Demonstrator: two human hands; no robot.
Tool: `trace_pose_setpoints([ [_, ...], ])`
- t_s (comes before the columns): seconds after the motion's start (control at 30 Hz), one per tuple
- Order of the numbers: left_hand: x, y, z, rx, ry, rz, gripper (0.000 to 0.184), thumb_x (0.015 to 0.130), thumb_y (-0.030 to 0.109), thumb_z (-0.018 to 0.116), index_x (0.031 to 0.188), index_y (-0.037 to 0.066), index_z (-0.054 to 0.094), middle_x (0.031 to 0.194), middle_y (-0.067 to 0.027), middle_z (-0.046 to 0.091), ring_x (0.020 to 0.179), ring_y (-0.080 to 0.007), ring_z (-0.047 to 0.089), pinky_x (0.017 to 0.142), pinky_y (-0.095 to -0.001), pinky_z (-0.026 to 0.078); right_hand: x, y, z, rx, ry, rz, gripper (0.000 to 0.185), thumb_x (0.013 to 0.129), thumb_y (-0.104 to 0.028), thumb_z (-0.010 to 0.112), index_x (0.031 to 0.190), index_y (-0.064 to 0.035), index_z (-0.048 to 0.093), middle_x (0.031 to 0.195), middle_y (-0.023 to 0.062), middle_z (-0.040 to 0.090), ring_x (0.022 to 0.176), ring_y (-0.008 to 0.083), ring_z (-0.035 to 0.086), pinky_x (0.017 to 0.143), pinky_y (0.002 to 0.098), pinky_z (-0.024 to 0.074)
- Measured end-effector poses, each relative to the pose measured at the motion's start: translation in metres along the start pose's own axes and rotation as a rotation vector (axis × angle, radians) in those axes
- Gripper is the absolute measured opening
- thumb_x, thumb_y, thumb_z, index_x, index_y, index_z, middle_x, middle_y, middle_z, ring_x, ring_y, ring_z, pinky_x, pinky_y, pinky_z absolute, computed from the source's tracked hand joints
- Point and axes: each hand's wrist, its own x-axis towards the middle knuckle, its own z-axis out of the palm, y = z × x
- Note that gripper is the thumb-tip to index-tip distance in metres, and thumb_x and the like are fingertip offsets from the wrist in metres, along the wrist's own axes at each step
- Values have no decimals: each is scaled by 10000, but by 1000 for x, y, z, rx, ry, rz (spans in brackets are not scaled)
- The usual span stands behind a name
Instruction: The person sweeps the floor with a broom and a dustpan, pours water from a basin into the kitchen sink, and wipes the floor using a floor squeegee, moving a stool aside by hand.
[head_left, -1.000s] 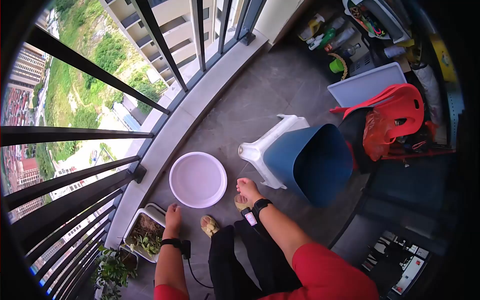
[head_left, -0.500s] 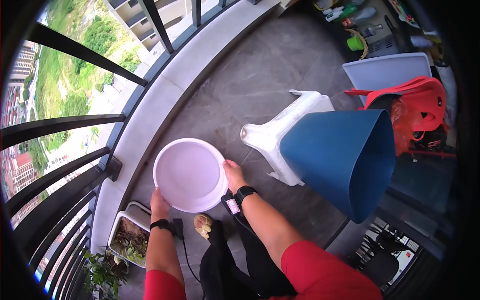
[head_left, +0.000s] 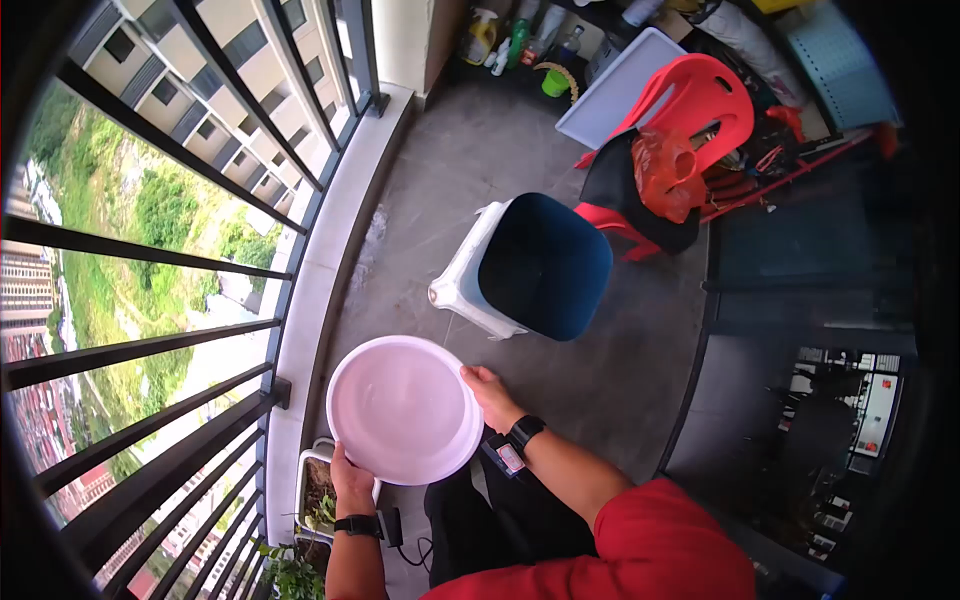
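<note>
Between my two hands is a round, pale pink basin (head_left: 405, 410), its open side facing up toward me. My left hand (head_left: 352, 478) grips the rim at the lower left, and my right hand (head_left: 488, 395) has its fingers closed on the rim at the right. I cannot make out any contents in the basin. Beyond it, a dark blue bin (head_left: 590, 265) stands on a white plastic stool (head_left: 462, 288), with its dark opening toward me. Neither hand touches the bin or the stool.
A black railing (head_left: 150, 400) runs along the left above a pale ledge (head_left: 325, 240). A planter (head_left: 315, 490) sits at the lower left. A red chair (head_left: 725, 110) with a red plastic bag (head_left: 665, 175) stands farther right. Several bottles (head_left: 518, 45) line the far wall.
The view has swung and shifted, so the bin's opening now shows more fully. The basin appears nearer to my body, still held by the rim in both hands.
</note>
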Motion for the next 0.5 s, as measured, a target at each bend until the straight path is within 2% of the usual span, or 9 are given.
trace_pose_setpoints([
  [0.1, -72, 14, 24, 164, -291, -114, 399, 925, 276, 307, 1169, 15, 486, 1208, -128, 512, 1148, -281, 452, 996, -429, 337, -66, -26, -11, -92, 76, -100, 274, 850, -320, 601, 889, -54, 548, 829, 7, 562, 753, 74, 507, 699, 238, 436],
  [0.17, -136, 19, 54, 231, -342, -188, 446, 894, 280, 281, 1198, 12, 464, 1220, -115, 507, 1138, -285, 466, 1000, -439, 327, -108, -35, -24, -150, 95, -221, 283, 839, -332, 611, 836, -60, 534, 778, -6, 539, 710, 59, 471, 615, 234, 411],
  [0.23, -172, 22, 62, 235, -324, -271, 502, 866, 336, 300, 1223, 11, 438, 1235, -132, 492, 1152, -310, 450, 998, -456, 320, -173, -57, -30, -152, 141, -326, 292, 835, -334, 608, 843, -51, 535, 760, -4, 538, 694, 67, 474, 599, 248, 411],
  [0.3, -193, 28, 62, 385, -375, -311, 517, 837, 350, 338, 1216, 11, 429, 1241, -133, 483, 1181, -317, 419, 1002, -441, 304, -215, -60, -46, -123, 253, -418, 308, 829, -340, 606, 845, -40, 539, 745, 4, 535, 677, 80, 479, 589, 260, 412],
  [0.37, -216, 44, 54, 1149, -825, 105, 350, 862, 256, 408, 1082, 2, 502, 1012, -112, 586, 908, -230, 553, 771, -370, 444, -238, -49, -65, -147, 294, -468, 319, 821, -341, 611, 846, -30, 547, 743, 20, 540, 675, 90, 485, 592, 270, 411],
  [0.43, -229, 34, 88, 776, -381, -220, 556, 831, 364, 391, 1247, -4, 391, 1327, -163, 391, 1187, -303, 375, 980, -488, 266, -282, -54, -83, -93, 323, -468, 297, 816, -313, 603, 850, -22, 555, 764, 48, 567, 702, 106, 515, 610, 289, 420],
  [0.47, -244, 26, 97, 863, -432, -250, 668, 814, 422, 364, 1327, 2, 286, 1414, -166, 246, 1259, -325, 236, 1032, -490, 137, -302, -55, -92, -59, 369, -497, 289, 812, -305, 599, 851, -22, 558, 774, 58, 575, 712, 115, 527, 617, 297, 425],
  [0.5, -282, 19, 113, 1074, -499, -283, 652, 816, 411, 355, 1316, -2, 289, 1384, -164, 295, 1238, -310, 274, 1023, -478, 170, -317, -54, -102, -29, 412, -518, 282, 809, -298, 595, 852, -21, 561, 783, 67, 582, 722, 125, 538, 624, 306, 430],
])
